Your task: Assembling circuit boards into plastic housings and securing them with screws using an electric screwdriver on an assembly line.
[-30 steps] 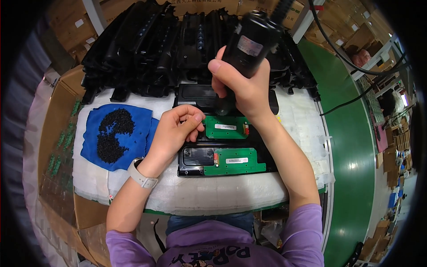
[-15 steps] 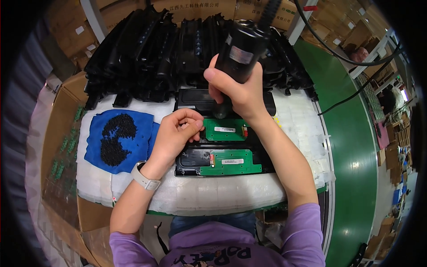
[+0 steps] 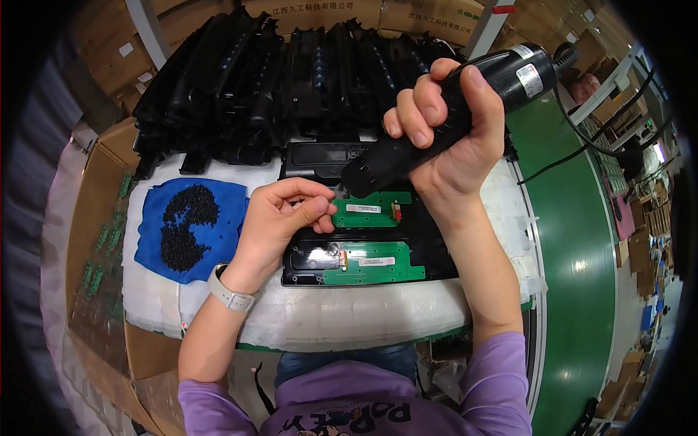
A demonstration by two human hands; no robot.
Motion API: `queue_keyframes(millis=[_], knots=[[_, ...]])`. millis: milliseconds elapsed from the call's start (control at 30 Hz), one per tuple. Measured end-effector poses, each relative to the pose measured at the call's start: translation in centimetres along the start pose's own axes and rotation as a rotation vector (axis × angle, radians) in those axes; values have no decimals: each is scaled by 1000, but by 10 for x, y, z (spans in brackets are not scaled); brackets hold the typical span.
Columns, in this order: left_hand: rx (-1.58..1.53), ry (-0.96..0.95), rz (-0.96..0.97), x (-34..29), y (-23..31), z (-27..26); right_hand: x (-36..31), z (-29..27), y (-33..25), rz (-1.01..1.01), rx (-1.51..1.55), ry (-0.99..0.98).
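Note:
My right hand grips a black corded electric screwdriver, tilted so its nose points down to the left. Close to that nose, my left hand has thumb and fingers pinched together; whatever lies between them is too small to make out. Beneath the screwdriver's nose lies a green circuit board with a white label and a red part. A second green circuit board sits nearer me in a black plastic housing. Another black housing lies behind, partly covered by the screwdriver.
A blue cloth on the left carries a heap of small black screws. Long black plastic housings are stacked across the back. Left of the table stands a cardboard box with green boards; a black cable hangs at the right.
The screwdriver has swung from nearly upright to a slant, its rear end now to the right. My right hand has turned with it and moved right. My left hand stays pinched in about the same place.

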State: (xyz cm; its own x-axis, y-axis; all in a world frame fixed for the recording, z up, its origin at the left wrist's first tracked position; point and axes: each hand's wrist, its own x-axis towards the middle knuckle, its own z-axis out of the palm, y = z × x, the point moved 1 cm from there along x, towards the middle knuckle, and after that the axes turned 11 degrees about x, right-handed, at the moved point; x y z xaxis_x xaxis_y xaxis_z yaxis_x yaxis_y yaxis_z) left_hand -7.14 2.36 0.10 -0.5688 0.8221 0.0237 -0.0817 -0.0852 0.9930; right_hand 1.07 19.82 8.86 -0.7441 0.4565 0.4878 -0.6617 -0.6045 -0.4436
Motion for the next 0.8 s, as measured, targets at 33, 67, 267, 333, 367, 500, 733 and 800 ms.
queue_keyframes(millis=[33, 67, 267, 333, 367, 500, 733, 800], knots=[[0, 1, 0, 0, -1, 0, 0, 0, 0, 1, 0, 0], [-3, -6, -7, 0, -2, -1, 0, -1, 0, 8, -8, 0], [-216, -61, -109, -4, -5, -1, -1, -1, 3, 12, 52, 53], [-244, -80, -120, -3, -7, 1, 0, -2, 4, 13, 63, 56], [-153, -1, -117, -1, -9, 4, 1, -3, 5, 15, 48, 67], [-8, 217, -69, 4, -8, -1, 0, -7, 12, 35, -357, -10], [-47, 246, -64, 5, -1, -2, -5, -8, 25, 88, -631, -121], [-54, 251, -91, 5, 2, -1, -5, -9, 26, 93, -634, -122]])
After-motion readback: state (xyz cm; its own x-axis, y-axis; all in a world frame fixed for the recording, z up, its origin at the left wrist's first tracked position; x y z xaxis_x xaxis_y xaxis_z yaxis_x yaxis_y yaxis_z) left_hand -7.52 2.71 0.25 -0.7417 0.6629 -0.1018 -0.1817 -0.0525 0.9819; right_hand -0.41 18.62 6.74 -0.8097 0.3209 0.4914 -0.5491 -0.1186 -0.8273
